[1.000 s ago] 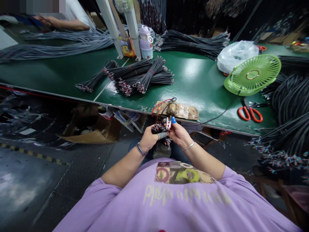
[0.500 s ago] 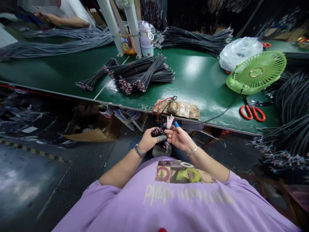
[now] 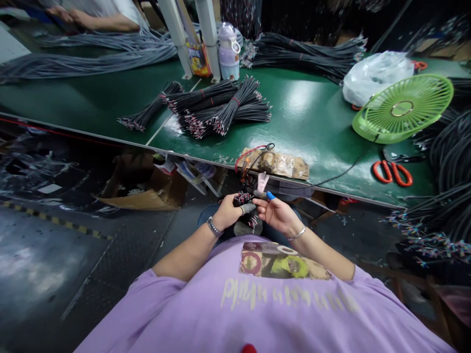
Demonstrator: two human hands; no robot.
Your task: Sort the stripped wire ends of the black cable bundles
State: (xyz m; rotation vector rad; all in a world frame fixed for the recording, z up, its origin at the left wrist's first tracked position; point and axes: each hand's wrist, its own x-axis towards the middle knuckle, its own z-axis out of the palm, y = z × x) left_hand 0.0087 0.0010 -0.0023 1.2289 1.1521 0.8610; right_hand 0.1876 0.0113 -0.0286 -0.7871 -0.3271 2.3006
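Observation:
My left hand is closed around a bundle of black cables with stripped coloured wire ends, held in my lap just below the table edge. A grey cot covers its thumb. My right hand meets it from the right, fingers curled, pinching a small pale clip-like tool against the wire ends; a blue cot covers one fingertip. Both wrists wear bracelets. More wire ends hang below my hands.
The green table carries tied black cable bundles, a taped block with red wires, a green fan, orange scissors, a plastic bag and a bottle. Cable heaps lie right; another person's arm works far left.
My hands stay together on the bundle; the right hand has turned slightly, palm more upward. The view has shifted a little, the table sliding right and up.

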